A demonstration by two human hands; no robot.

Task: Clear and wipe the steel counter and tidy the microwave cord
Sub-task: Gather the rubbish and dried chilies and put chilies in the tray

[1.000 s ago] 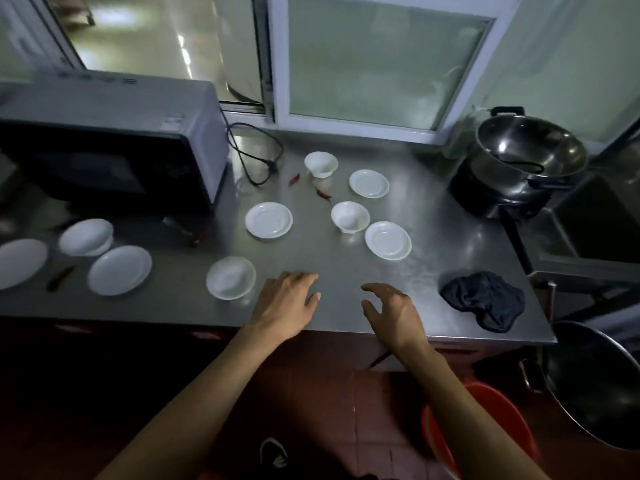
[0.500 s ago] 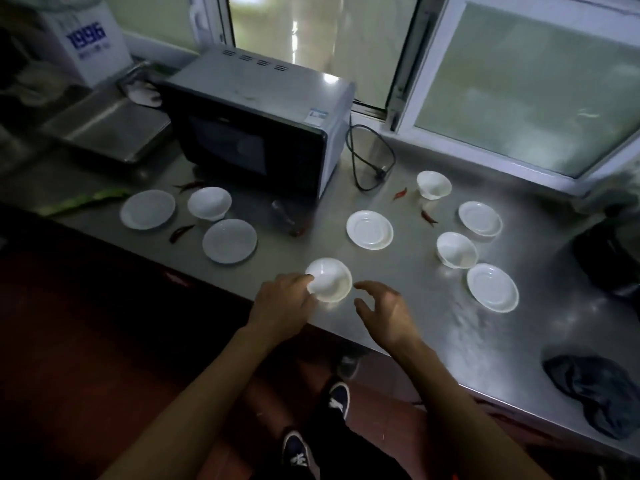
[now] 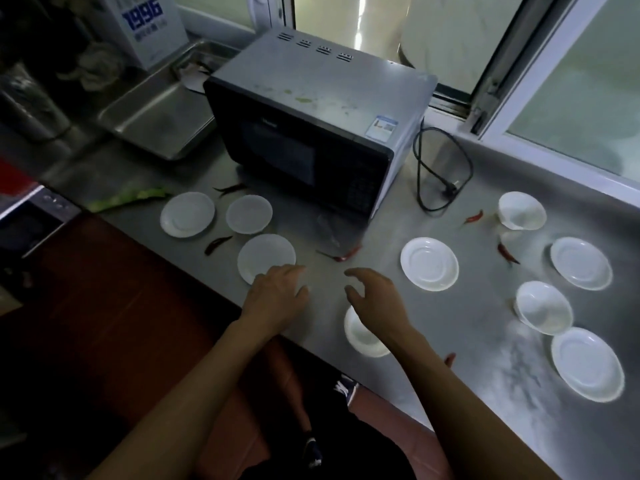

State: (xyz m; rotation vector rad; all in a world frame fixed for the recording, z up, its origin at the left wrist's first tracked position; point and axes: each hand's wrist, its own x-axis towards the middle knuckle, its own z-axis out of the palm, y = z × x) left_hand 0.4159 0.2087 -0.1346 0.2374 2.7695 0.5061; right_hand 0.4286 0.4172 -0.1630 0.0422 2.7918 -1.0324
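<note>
Counter: the steel counter [image 3: 398, 216] runs from far left to near right; its near edge slants down to the right, passing under your wrists.
Left hand: your left hand [image 3: 277, 296] is over the near edge, fingers loosely curled and holding nothing, fingertips at the rim of a plate [image 3: 266, 254].
Right hand: your right hand [image 3: 375, 294] hovers just right of the left, fingers spread and bent, gripping nothing. A bowl [image 3: 362, 336] sits at the near edge, partly hidden beneath your wrist.
Between the hands: a narrow strip of bare steel, with a red chilli [image 3: 341, 256] just beyond it.
Microwave: the microwave [image 3: 311, 133] stands far centre, its front corner angled toward you.
Cord: the black cord [image 3: 440, 168] lies in a loose loop on the counter right of the microwave, plug end near the window sill.
Left group: two more plates, one [image 3: 187, 214] left of the other [image 3: 249, 214], lie in front of the microwave, with chillies and a green scrap [image 3: 131, 199] near them.
Right group: three plates and two bowls lie scattered right of your hands, chillies among them.
Open room: the widest bare steel is in the middle, between the chilli and the cord.
Far left: a steel tray [image 3: 162, 112] stands beside the microwave.
</note>
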